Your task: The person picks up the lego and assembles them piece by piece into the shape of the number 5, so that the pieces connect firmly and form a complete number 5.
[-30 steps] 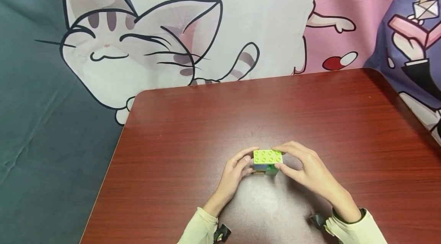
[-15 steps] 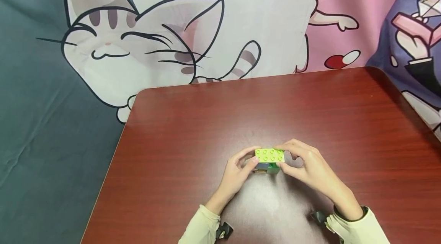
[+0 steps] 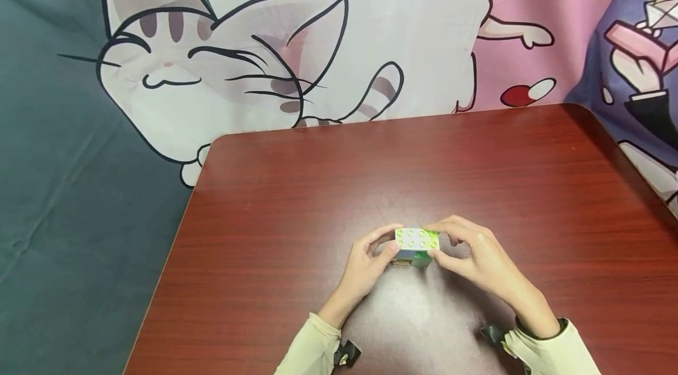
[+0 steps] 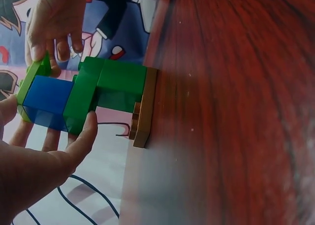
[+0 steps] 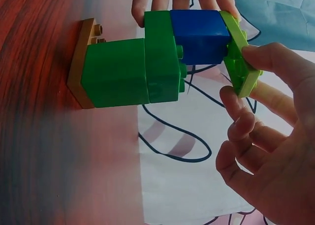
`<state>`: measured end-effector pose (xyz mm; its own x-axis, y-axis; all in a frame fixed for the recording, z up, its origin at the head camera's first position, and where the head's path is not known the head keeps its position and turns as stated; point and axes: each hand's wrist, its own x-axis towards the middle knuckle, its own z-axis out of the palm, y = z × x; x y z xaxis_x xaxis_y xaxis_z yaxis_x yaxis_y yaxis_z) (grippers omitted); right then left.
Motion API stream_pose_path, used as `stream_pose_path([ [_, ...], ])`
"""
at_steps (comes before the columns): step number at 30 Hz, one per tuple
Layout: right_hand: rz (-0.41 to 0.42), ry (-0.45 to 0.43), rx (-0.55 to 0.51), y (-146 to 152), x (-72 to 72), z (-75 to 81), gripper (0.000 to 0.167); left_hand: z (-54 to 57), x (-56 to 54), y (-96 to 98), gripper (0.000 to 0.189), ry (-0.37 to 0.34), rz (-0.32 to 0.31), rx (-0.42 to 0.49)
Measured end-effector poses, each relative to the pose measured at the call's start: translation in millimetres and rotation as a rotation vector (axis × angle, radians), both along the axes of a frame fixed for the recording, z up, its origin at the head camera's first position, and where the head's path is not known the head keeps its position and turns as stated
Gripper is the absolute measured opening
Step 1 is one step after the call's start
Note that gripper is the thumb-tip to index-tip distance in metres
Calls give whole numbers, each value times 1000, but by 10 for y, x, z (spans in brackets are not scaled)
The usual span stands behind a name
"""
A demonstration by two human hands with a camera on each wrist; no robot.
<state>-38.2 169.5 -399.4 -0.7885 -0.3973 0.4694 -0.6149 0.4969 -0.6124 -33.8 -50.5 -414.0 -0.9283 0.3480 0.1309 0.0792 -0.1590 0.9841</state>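
Note:
A small stack of toy building bricks stands upright on the table. At its foot is a brown plate brick (image 5: 78, 67). Above that come a green brick (image 5: 115, 73), a wider green brick (image 5: 162, 57) and a blue brick (image 4: 48, 99). On top lies a lime-green studded plate (image 3: 417, 239), its right part jutting past the blue brick with a gap beneath. My left hand (image 3: 362, 266) grips the stack from the left, fingertips on the upper bricks and the lime plate's left end. My right hand (image 3: 479, 254) pinches the lime plate's right end between thumb and finger; its other fingers curl free.
The reddish-brown wooden table (image 3: 275, 228) extends around the stack, with its far edge near a hanging cloth (image 3: 424, 22) printed with cartoon figures. Black wrist devices (image 3: 346, 354) sit by both sleeves.
My left thumb has come onto the lime plate's left front corner, and the left hand has closed in on the stack. My right hand keeps its pinch. The head view has shifted slightly.

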Motion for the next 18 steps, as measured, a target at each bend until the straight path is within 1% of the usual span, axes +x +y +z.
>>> stream_pose_path([
  [3,3,-2,-5,3,2,-3,43,33,9,6,32,2,5,-6],
  [5,6,-4,-10,5,1,-6,43,36,14,7,32,4,12,-7],
  [13,13,-10,-29,6,-20,-30,41,12,11,3,31,29,10,8],
  [18,25,-15,-44,3,-36,-39,41,-150,-25,8,31,40,11,21],
])
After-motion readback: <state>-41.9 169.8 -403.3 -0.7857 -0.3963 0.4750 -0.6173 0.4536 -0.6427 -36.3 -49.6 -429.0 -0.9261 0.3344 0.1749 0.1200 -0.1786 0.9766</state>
